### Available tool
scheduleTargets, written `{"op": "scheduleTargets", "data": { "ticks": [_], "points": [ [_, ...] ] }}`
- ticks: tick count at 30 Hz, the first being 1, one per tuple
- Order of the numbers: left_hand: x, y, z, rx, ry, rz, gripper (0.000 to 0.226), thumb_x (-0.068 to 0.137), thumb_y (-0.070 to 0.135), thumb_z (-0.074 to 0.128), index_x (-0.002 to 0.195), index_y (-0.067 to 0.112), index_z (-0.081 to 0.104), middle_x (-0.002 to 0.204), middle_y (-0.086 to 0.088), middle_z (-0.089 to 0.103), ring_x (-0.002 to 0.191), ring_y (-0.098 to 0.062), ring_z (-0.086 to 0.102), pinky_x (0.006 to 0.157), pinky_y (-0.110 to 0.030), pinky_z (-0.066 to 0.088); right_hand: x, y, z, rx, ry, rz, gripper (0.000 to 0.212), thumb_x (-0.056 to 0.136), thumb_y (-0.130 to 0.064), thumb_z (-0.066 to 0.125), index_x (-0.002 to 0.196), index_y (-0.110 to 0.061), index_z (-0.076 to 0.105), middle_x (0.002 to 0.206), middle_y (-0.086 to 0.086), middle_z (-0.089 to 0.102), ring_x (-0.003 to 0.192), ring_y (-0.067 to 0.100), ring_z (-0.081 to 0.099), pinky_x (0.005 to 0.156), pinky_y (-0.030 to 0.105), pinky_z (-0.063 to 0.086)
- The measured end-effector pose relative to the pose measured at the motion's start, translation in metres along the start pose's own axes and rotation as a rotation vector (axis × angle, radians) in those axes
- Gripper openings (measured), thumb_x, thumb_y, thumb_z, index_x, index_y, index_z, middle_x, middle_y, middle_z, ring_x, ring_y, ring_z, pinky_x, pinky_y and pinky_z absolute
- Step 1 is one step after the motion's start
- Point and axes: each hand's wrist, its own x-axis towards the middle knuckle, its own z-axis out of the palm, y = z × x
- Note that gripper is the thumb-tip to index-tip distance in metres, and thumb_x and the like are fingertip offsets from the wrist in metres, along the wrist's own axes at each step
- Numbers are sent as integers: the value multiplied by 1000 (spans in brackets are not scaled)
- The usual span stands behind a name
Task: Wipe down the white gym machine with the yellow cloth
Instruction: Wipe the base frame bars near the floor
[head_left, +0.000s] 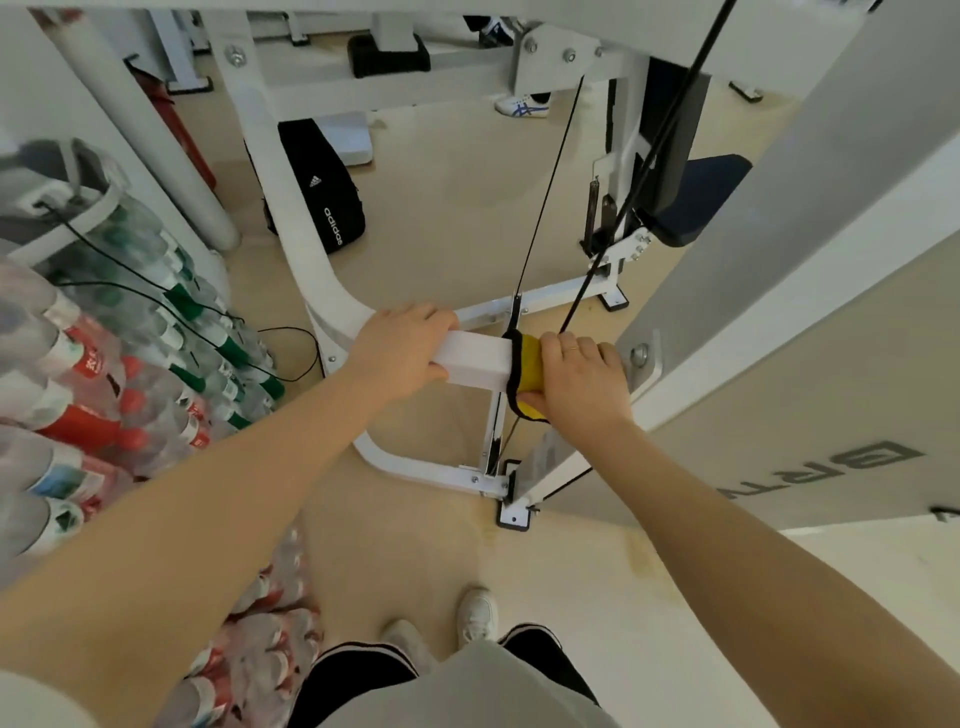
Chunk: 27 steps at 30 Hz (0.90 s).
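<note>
Bright, even indoor light; soft faint shadows; strong wide-angle bending at edges; bottles (78, 374) at left blurred.

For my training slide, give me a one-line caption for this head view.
Left hand grips the white bar while the right hand wraps the yellow cloth around it.

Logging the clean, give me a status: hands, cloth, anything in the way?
Left grip holds white bar. Right grip presses yellow cloth around it. Black cables run close by.
</note>
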Motion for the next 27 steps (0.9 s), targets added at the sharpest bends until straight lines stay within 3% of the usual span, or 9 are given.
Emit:
{"op": "scheduleTargets", "data": {
  "ticks": [8,13,17,22,25,27],
  "points": [
    [-9,-2,15,-225,96,-57,57,83,17,66,135,8,42,132,-11,50,120,-28,43,97,-30,31,30,-58,5,101,114,-142,60,93,-43,48,138,-11,26,136,6,41,123,25,40,101,34,27],
    [-14,-9,4,-217,14,-6,59,83,12,63,136,9,38,134,-10,45,119,-26,45,95,-31,35,28,-23,-1,138,49,-221,62,87,-51,53,135,-16,33,128,3,49,118,23,46,95,32,32],
    [-16,-32,-11,-153,35,47,54,82,14,61,134,11,43,132,-7,47,117,-24,47,93,-36,41,24,-14,-3,131,29,-126,61,83,-56,55,128,-18,40,124,3,51,114,22,47,91,31,33],
    [-25,-83,-23,-136,78,41,59,75,30,50,128,5,50,131,-15,49,118,-32,48,98,-40,40,47,-76,-15,194,28,-122,57,83,-55,56,120,-14,43,121,3,54,114,24,48,91,34,33],
    [-24,-112,-30,-144,92,-10,51,80,14,53,129,6,48,137,-11,44,123,-30,44,100,-45,40,71,-132,-22,233,11,-145,54,87,-51,53,121,-11,42,122,5,54,114,24,48,89,34,34],
    [-19,-130,-31,-114,87,-4,53,82,6,57,133,6,45,143,-10,39,128,-30,38,106,-40,33,81,-154,-24,239,33,-135,53,89,-50,52,122,-10,41,123,6,53,114,24,48,89,33,34]
  ]
}}
